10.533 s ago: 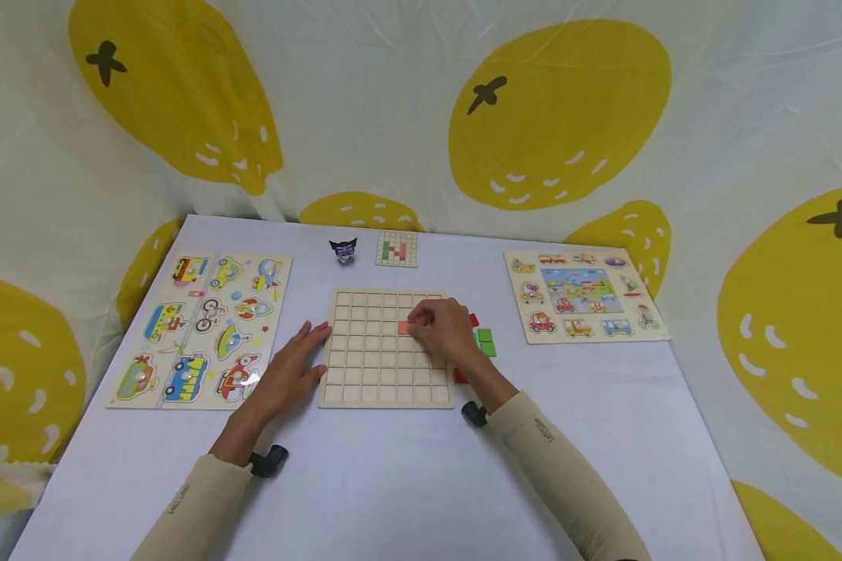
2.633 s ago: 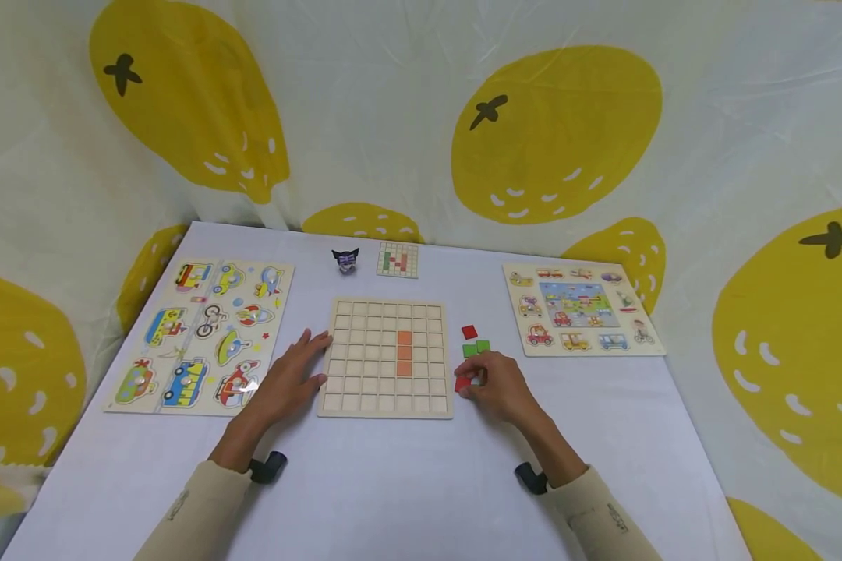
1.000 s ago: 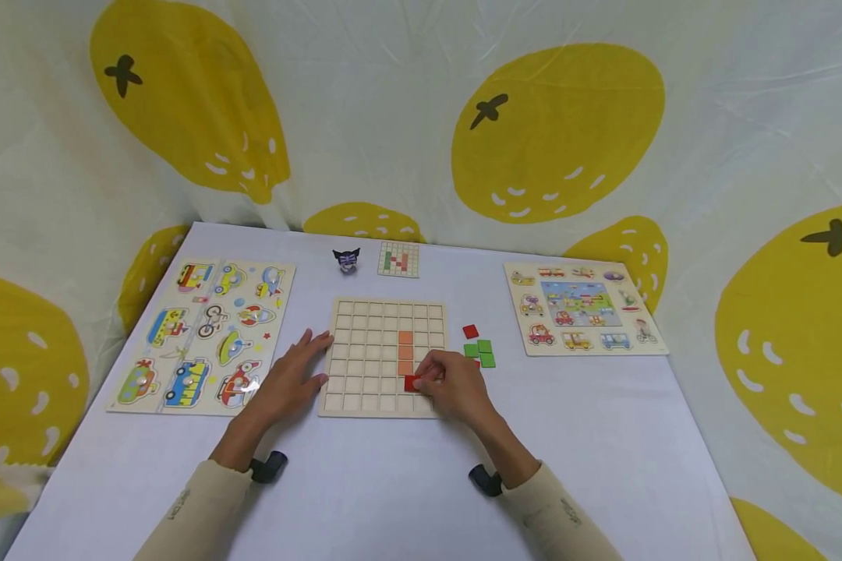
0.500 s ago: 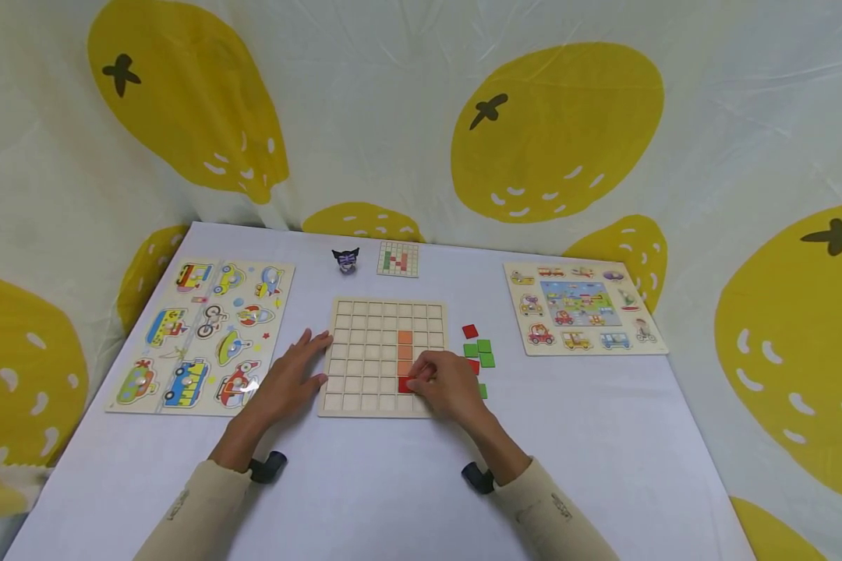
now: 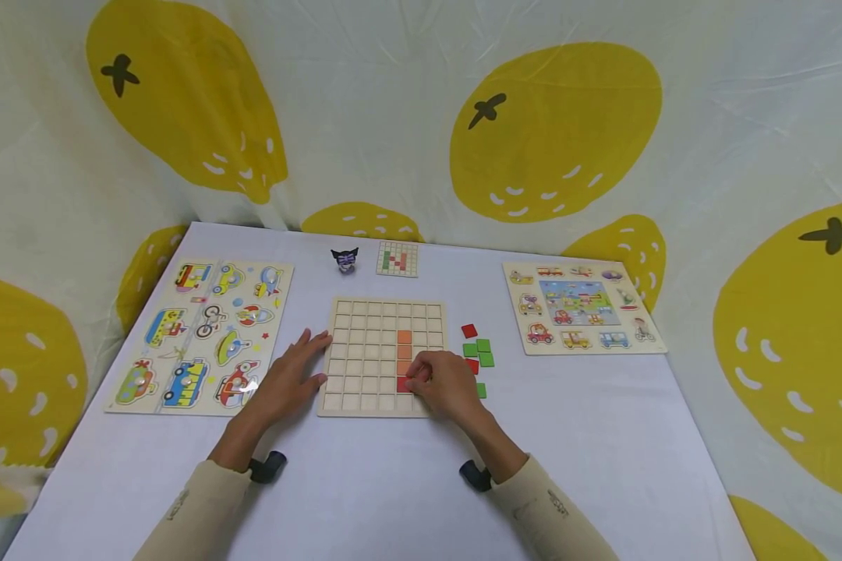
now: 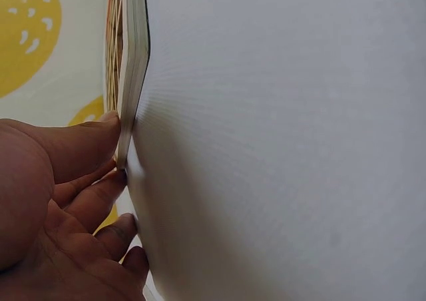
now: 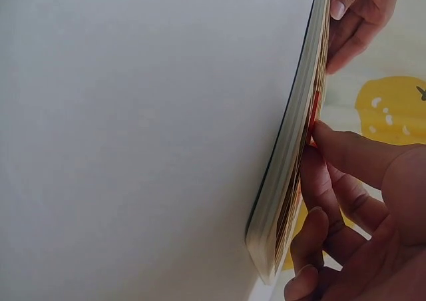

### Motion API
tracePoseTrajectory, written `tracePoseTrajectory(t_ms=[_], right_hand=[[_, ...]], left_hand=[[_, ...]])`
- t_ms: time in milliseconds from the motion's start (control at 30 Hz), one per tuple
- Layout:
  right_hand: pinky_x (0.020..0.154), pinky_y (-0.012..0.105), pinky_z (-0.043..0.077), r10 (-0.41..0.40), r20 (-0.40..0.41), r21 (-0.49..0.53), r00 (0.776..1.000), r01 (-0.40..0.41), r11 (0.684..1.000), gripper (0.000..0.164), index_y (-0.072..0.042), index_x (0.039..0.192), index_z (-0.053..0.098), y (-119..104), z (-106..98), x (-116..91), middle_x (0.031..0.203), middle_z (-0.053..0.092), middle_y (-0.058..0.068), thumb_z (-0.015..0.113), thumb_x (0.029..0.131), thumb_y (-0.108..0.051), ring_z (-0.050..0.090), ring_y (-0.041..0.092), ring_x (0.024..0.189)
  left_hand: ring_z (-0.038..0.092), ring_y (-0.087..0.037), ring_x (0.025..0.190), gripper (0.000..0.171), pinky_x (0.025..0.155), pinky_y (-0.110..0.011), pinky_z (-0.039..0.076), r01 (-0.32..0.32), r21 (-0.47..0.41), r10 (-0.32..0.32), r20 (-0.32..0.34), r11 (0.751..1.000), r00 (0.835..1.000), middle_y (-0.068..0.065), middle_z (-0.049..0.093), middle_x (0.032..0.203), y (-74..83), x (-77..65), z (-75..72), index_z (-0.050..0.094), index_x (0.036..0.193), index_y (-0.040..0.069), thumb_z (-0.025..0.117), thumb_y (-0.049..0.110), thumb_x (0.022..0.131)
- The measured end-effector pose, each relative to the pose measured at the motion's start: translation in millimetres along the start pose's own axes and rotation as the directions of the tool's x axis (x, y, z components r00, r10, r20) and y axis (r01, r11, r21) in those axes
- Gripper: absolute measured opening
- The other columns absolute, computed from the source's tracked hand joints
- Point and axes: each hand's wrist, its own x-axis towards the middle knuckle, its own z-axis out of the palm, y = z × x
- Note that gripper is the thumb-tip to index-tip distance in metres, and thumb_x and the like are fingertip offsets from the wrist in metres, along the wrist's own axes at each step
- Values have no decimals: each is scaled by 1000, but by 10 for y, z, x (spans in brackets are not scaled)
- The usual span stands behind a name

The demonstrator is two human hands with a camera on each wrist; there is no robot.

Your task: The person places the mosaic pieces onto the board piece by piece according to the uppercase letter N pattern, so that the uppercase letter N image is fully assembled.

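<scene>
A wooden grid board [image 5: 362, 409] lies in the middle of the white table, with three orange tiles [image 5: 404, 351] in one column right of its centre. Directly below them, in the same column, a red tile [image 5: 402, 384] lies at a cell. My right hand [image 5: 451, 386] pinches this tile by its right side, and its fingers cover part of it. In the right wrist view the red tile [image 7: 312, 112] shows as a thin strip at the thumb tip. My left hand [image 5: 291, 375] rests at the board's left edge, fingers spread; in the left wrist view its fingertips touch the rim.
Loose green tiles [image 5: 484, 352] and red tiles [image 5: 469, 331] lie right of the board. A small patterned grid card [image 5: 397, 259] and a dark figurine [image 5: 345, 261] stand behind it. Vehicle puzzle boards lie at left [image 5: 199, 335] and right [image 5: 585, 308].
Three orange tiles have come to lie in one column. My right hand has taken a red tile from the right and carried it to the cell below them. The left hand stays put.
</scene>
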Motion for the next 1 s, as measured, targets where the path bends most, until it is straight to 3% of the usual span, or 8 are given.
tracePoseTrajectory(t_ms=[233,400,700,1000], right_hand=[[64,29,48,65,-12,84,998,-64,994,12,-22,90,77,48,-74,-7,76,67,-7,87,88,-16,60,15,76],[65,30,46,113,-66,112,991,-105,988,14,-20,94,77,199,-171,-8,80,69,-5,88,86,-15,58,17,76],[77,31,46,188,-146,86,971,-177,980,19,-20,103,78,553,-365,-5,103,76,1,88,87,-16,60,22,97],[80,35,44,226,-148,10,963,-228,974,21,-16,102,79,692,-494,-19,107,77,5,90,85,-14,60,25,97]], left_hand=[[17,-42,165,72,134,-65,16,2,-4,-2,4,1000,1000,-15,35,173,-11,6,5,43,162,10,72,2,97],[17,-42,165,72,134,-64,16,-2,2,2,4,1000,1000,-16,35,173,-25,8,5,43,162,10,72,1,96],[16,-42,165,72,134,-65,16,7,0,-7,3,1000,1000,-16,33,174,-26,5,3,42,162,11,71,3,97],[18,-44,164,70,133,-65,17,-15,0,15,-15,1000,1000,-17,36,172,5,-11,-4,44,161,9,71,0,96]])
